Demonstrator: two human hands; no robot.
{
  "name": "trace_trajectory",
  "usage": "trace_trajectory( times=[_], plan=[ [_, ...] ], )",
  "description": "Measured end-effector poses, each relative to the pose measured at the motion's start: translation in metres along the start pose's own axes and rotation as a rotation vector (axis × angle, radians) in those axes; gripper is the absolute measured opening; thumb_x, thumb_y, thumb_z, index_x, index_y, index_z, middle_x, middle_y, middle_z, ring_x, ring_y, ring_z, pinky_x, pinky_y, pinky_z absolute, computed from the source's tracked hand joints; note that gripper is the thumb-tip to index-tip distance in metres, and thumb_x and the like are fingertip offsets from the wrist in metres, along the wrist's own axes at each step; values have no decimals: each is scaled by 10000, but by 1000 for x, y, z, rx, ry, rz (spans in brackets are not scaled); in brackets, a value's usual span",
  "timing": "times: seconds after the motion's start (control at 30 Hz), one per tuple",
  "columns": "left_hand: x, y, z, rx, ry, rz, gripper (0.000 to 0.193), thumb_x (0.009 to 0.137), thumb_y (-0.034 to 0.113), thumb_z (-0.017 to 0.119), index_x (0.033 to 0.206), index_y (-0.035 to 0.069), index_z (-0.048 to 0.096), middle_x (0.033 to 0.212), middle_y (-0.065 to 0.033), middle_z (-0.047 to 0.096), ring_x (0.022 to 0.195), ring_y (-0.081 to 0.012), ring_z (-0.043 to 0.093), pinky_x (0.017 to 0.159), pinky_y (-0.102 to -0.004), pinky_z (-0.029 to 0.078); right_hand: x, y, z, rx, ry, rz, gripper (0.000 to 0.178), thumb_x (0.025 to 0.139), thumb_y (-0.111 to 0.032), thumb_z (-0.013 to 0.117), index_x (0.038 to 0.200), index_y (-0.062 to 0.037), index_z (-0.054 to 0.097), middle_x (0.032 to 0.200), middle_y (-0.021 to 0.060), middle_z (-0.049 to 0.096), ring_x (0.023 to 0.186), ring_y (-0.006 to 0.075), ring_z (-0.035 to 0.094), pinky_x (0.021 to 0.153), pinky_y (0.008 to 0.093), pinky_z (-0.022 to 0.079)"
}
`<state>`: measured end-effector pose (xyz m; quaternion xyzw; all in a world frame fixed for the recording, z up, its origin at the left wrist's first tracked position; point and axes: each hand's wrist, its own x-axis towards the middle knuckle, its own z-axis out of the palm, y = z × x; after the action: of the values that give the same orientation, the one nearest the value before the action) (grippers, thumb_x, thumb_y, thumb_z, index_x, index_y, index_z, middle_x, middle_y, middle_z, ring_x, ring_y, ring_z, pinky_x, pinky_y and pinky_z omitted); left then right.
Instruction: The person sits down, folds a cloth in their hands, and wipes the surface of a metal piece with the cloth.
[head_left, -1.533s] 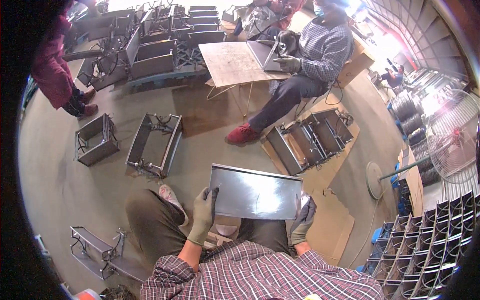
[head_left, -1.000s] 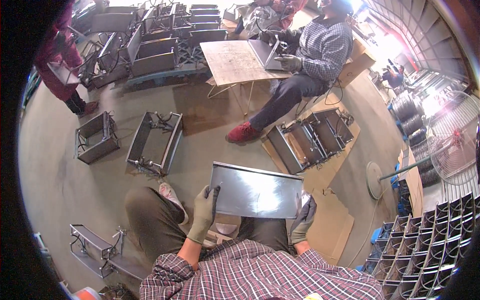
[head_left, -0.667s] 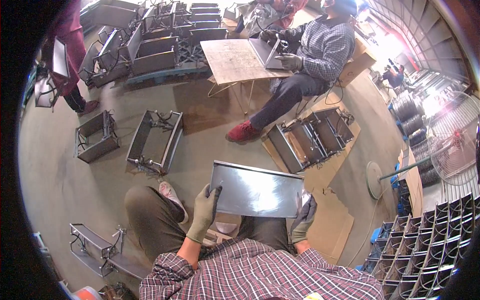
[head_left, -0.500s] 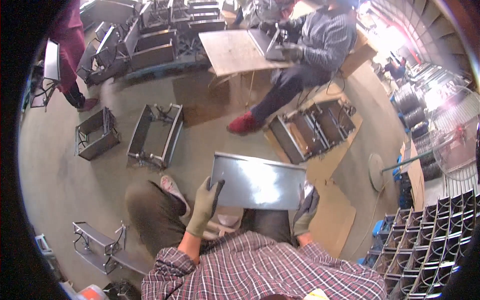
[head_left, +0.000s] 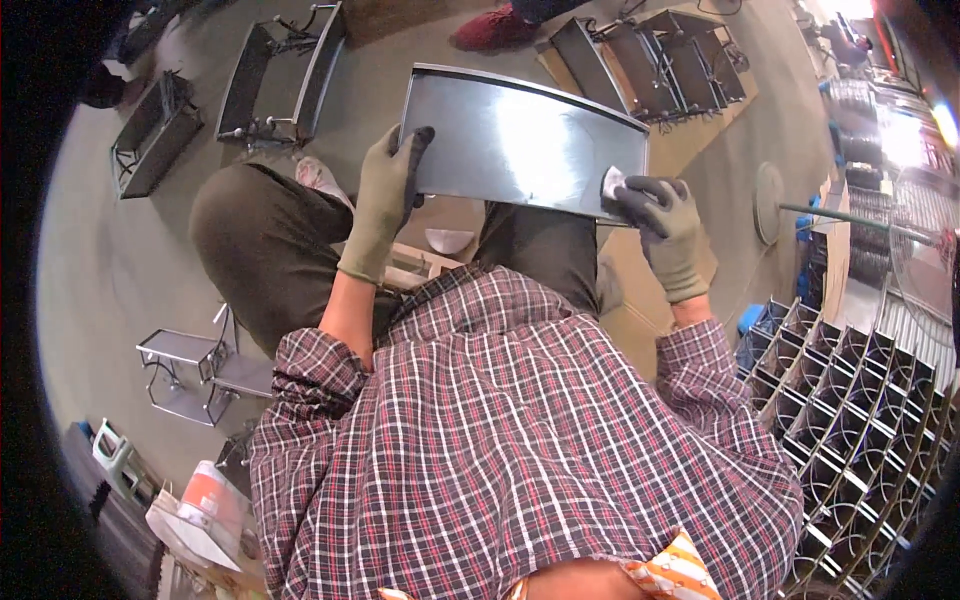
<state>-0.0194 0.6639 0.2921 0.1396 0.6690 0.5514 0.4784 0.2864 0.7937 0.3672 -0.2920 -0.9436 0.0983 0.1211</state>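
Note:
A shiny grey rectangular metal tray (head_left: 465,135) with a low raised rim is held over my lap. My left hand (head_left: 385,190), in a pale knit glove with dark fingertips, is closed on the tray's left edge, thumb on the upper face. In a matching glove, my right hand (head_left: 665,222) pinches a small white pad (head_left: 613,183) with a dark edge. That pad rests at the tray's lower right corner. Bright glare covers the tray's middle.
Metal racks stand on the floor ahead: one far left (head_left: 160,135), one nearer the middle (head_left: 285,80), another on cardboard (head_left: 660,65). A small two-tier rack (head_left: 185,375) lies left. Stacked frames (head_left: 850,430) and a fan stand (head_left: 768,205) are on the right.
The view has tipped downward, so the scene sits higher. My right hand has turned outward from the tray's right edge, its elbow further out, and the white pad now shows clearly.

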Motion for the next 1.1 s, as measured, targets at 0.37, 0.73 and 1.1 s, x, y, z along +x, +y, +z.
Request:
trace_trajectory(
  times=[0.37, 0.73, 1.1],
  plan=[
    [10, -13, 2, 83, 59, 141, 347, 937, 246, 552, 1070, -68, 621, 855, -89, 665, 719, -128, 562, 672, -278, 456, 34, 15, 9, -40, -288, -416, 292, 762, -97, 616, 1012, -230, 687, 1038, -17, 616, 943, 239, 564, 775, 377, 476],
    [13, -16, 5, 101, 37, 183, 285, 969, 139, 469, 1090, -80, 606, 964, -140, 684, 845, -160, 614, 773, -294, 474, 40, 14, 10, -16, -301, -429, 238, 775, -178, 642, 1003, -230, 684, 989, -15, 612, 895, 243, 571, 764, 366, 495],
    [6, -3, 6, 160, 41, 156, 296, 966, 166, 487, 1080, -76, 613, 899, -130, 681, 799, -141, 596, 738, -293, 472, 43, 4, 10, -26, -275, -452, 319, 733, -69, 596, 996, -225, 685, 1040, -10, 609, 959, 233, 563, 807, 360, 477]
  ],
)
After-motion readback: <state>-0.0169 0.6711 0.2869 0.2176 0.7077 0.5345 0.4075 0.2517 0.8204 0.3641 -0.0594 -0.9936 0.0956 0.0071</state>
